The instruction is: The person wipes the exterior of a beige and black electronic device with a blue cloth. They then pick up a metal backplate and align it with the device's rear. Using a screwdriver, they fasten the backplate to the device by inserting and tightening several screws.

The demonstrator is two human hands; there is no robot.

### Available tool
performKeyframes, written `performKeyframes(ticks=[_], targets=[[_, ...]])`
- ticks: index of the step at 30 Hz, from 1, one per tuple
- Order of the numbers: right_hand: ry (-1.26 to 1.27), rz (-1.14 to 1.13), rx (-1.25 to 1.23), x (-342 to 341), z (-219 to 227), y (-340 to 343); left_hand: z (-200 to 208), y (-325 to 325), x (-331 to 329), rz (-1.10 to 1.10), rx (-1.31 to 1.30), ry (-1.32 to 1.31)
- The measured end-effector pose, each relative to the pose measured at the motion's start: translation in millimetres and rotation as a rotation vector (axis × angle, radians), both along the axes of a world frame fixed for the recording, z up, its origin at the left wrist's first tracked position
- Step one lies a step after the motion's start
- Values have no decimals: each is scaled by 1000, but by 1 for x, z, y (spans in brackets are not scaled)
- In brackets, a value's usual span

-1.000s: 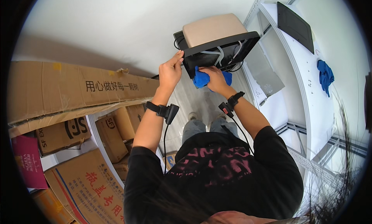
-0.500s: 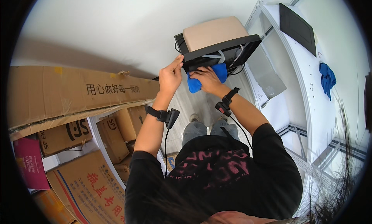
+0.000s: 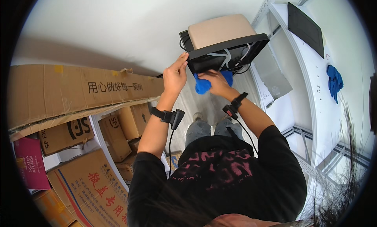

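The left hand (image 3: 176,74) grips the left corner of the black panel (image 3: 212,62), whose long side runs near left to far right; the right hand (image 3: 216,82) holds a blue cloth (image 3: 202,86) at the panel's near side.

The panel (image 3: 216,60) is ahead, between boxes (image 3: 114,138) in the left shelving (image 3: 105,148) and a board (image 3: 307,30) on the right shelf (image 3: 310,69).

blue cloth (image 3: 202,86) partly hidden, striped carton (image 3: 84,187) cut off

White right-hand shelf (image 3: 314,71) — black panel (image 3: 306,29), blue cloth (image 3: 334,82) atop; left-hand rack (image 3: 107,150) — cardboard boxes (image 3: 114,138)
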State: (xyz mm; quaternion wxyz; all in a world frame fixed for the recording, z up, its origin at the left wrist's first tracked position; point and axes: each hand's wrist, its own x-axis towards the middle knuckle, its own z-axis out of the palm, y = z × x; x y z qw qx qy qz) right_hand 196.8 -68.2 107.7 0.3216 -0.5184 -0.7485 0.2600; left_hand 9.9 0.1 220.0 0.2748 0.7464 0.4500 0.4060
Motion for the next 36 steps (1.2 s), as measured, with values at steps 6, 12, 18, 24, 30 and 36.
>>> performKeyframes(ticks=[6,12,18,24,30,36], targets=[[-114,-74,-84,17,-35,-23,-13,-3,-5,-13,-351,-139],[-139,-76,-6,-20,-31,8,-78,-3,-19,-40,-343,37],[-38,-62,-137,-18,-53,17,-76,-2,-5,68,-209,203],[-122,-33,-162,-16,-55,15,-79,-4,-5,76,-156,203],[-85,-119,-46,-13,-55,-4,-93,-7,-3,99,-134,129],[-4,-91,-102,-22,-61,-26,-102,-12,2,145,-203,56]])
